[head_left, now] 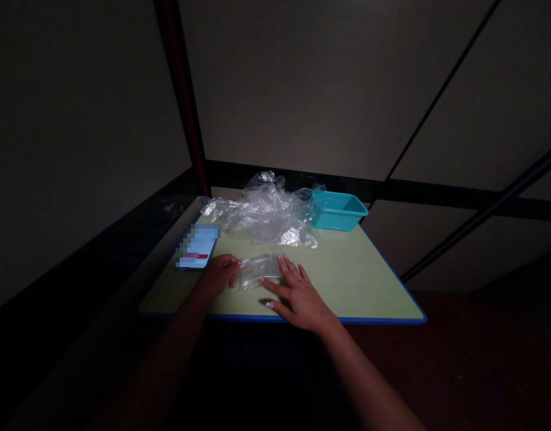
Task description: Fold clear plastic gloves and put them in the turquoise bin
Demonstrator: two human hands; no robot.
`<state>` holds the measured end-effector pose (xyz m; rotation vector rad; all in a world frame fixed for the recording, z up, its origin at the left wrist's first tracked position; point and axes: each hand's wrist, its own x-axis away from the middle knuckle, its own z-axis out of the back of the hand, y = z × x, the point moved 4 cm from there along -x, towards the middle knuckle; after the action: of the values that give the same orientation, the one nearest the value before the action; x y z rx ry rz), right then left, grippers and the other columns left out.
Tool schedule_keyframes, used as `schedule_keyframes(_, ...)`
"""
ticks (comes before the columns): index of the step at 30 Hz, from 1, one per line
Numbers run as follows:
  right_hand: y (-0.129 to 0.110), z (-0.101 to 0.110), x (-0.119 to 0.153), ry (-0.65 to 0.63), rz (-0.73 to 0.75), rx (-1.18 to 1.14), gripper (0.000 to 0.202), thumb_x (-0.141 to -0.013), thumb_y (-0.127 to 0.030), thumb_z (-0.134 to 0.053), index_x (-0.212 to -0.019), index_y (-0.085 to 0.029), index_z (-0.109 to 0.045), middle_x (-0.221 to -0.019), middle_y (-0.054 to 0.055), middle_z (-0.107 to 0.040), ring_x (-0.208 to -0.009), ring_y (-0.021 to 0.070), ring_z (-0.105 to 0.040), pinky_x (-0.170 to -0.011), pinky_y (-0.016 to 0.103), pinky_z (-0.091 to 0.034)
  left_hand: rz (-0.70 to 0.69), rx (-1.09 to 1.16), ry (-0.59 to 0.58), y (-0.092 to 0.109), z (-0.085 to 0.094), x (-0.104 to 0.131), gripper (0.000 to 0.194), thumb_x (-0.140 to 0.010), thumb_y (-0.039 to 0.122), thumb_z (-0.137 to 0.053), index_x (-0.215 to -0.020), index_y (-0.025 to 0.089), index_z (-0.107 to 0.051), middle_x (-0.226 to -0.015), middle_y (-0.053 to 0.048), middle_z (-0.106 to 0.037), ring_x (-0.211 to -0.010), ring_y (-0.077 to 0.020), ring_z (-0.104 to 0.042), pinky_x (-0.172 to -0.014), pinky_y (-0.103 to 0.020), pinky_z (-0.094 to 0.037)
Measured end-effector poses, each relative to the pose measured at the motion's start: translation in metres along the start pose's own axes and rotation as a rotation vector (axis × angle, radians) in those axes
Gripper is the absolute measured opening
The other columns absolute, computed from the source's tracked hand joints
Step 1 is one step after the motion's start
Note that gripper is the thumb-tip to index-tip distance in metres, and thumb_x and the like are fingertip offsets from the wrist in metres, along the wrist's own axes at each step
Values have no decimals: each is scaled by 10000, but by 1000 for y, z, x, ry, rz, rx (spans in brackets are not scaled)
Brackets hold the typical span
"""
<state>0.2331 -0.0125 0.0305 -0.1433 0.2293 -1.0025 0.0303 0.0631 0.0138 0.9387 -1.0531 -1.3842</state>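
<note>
A clear plastic bag [257, 271] lies flattened on the pale green table [365, 275], between my two hands. My left hand [219, 277] pinches the bag's left end between thumb and fingers. Spread out over the right end is my right hand [297, 294], its fingertips touching the plastic and the thumb apart on the table side. Just beyond the hands sits a loose heap of crumpled clear plastic bags [275, 209].
At the back right of the table stands a turquoise basket [338, 218], touching the heap. A phone [198, 248] with a lit screen lies at the left edge. The table has a blue rim, and walls rise behind it.
</note>
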Motion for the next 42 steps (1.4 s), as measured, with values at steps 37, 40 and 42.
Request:
schedule_keyframes(37,-6,-4,-19,20,9,10,641,-978,-445,-376,-1531,-187,-180,-1597,99,-131,-1480,222,-125,-1156,605,-72,-126,-585,122,16,-4,13,186,-787,304,-489,-728,205,-635,-751,-28,-703,-741,-187,-631,-654,-267,-415)
schedule_keyframes(40,-8,-12,-22,-43,17,8,660,-983,-503,-335,-1534,-183,-162,-1595,77,-129,-1482,215,-101,-1161,598,-67,-106,-540,101,14,-4,13,194,-785,316,-485,-724,203,-629,-732,-22,-696,-712,-180,-628,-631,-262,-413)
schedule_keyframes(42,-8,-14,-22,-62,33,6,665,-984,-525,-312,-1532,-175,-172,-1592,69,-149,-1481,210,-107,-1172,574,-59,-91,-506,100,13,-1,13,195,-780,329,-488,-724,204,-627,-726,-14,-694,-693,-175,-626,-628,-262,-416)
